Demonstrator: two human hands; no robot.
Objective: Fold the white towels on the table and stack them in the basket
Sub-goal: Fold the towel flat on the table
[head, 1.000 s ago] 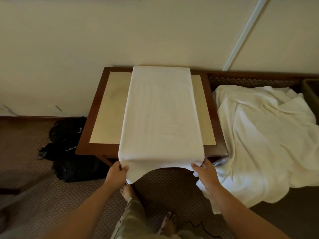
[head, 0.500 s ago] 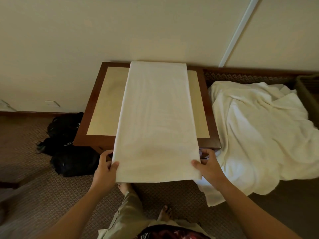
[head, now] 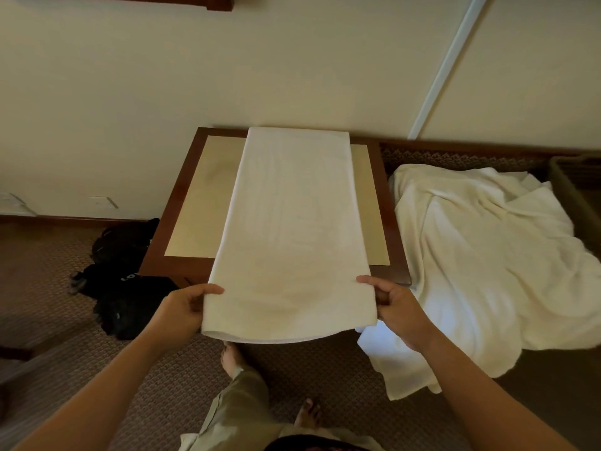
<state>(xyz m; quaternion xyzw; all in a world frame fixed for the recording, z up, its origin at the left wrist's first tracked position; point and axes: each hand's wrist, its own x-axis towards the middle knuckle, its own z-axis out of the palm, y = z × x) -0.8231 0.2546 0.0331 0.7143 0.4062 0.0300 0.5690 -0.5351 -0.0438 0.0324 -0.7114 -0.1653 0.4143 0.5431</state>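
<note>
A long white towel, folded into a narrow strip, lies lengthwise over the wooden table, from its far edge to past its near edge. My left hand pinches the strip's near left corner, thumb on top. My right hand pinches the near right corner the same way. The near end is lifted off the table and held flat between both hands. At the far right only the rim of the basket shows.
A crumpled heap of white towels lies right of the table and spills toward the carpet. Black bags sit on the floor at the table's left. My bare feet stand below the towel's near end. A wall is right behind the table.
The towel's near end hung sagging over the table's edge. Both hands have lifted it up and toward me, so it is now level.
</note>
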